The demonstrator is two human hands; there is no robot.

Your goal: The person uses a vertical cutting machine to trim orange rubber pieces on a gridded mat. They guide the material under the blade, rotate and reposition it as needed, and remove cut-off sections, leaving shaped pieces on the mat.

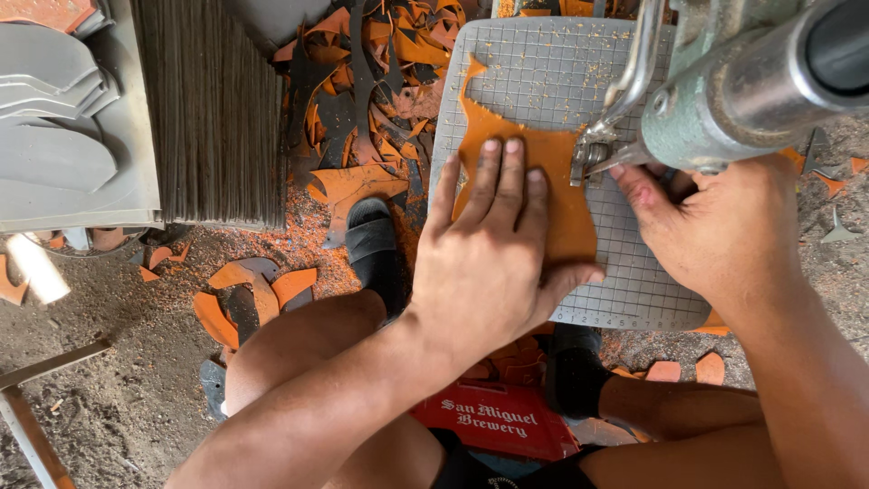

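An orange rubber-like sheet lies on a grey gridded cutting plate. My left hand presses flat on the sheet, fingers spread toward the far side. My right hand rests at the sheet's right edge, just under the green-grey metal arm of a cutting machine. The machine's small metal foot sits on the sheet beside my left fingertips. My right fingers are partly hidden by the machine.
Orange and dark offcuts litter the dirt floor beyond the plate. Stacked grey cut shapes and a dark ribbed stack stand at the left. My black sandal and a red crate lie below the plate.
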